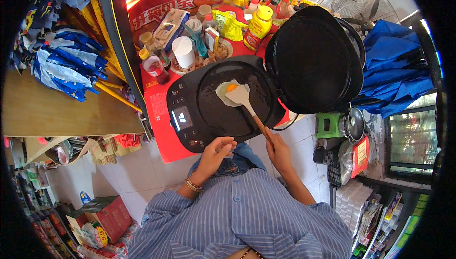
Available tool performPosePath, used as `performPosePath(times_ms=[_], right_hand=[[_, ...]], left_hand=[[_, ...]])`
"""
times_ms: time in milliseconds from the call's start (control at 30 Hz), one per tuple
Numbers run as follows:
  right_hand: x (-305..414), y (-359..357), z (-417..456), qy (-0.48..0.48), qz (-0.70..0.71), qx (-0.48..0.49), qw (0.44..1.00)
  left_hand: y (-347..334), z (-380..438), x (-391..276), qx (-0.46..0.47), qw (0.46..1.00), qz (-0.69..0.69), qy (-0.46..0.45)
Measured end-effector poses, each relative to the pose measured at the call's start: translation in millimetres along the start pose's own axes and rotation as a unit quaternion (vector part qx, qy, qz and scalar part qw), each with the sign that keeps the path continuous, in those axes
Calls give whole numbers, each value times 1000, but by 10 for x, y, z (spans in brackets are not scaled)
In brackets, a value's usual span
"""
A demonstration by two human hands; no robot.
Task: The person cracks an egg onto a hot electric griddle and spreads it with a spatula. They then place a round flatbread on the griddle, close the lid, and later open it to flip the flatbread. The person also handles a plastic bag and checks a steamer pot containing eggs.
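Observation:
My right hand (279, 152) is closed around the wooden handle of a spatula (239, 96) with a pale head. That head lies over a frying egg (225, 97), partly covering it; the orange yolk shows at its upper edge. Under the egg is the dark round plate of an electric griddle (228, 123), wet with oil. The griddle's black lid (310, 63) stands raised on the right. My left hand (219, 150) is near the griddle's front edge, its fingers curled loosely; whether it holds something small cannot be told.
Behind the griddle, a red-covered table (167, 148) bears bottles, a yellow-capped jar (259, 25), a white cup (183, 51) and a plate of food pieces (226, 50). A cable (293, 123) runs by the lid. A green stool (326, 125) stands right, a wooden shelf (71, 116) left.

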State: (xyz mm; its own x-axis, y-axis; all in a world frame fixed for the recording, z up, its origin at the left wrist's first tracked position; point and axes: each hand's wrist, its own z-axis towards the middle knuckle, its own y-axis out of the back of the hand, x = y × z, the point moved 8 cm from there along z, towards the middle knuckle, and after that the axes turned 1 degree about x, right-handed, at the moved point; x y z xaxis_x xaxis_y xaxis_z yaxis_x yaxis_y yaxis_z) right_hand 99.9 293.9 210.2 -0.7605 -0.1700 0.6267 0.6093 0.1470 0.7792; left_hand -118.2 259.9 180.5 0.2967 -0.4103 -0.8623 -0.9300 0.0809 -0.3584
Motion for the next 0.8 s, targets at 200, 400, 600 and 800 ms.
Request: performPosePath(times_ms=[200, 400, 600, 800], right_hand=[[18, -27, 69, -7, -14, 4, 1000], [32, -67, 168, -13, -1, 8, 1000], [30, -112, 228, 16, 3, -12, 1000], [61, -134, 287, 40, 9, -22, 999]], left_hand=[[-6, -21, -5, -17, 1000, 1, 1], [-32, -16, -21, -21, 1000, 4, -1], [-32, -4, -11, -29, 999, 18, 0], [-44, -7, -20, -22, 1000, 8, -3]])
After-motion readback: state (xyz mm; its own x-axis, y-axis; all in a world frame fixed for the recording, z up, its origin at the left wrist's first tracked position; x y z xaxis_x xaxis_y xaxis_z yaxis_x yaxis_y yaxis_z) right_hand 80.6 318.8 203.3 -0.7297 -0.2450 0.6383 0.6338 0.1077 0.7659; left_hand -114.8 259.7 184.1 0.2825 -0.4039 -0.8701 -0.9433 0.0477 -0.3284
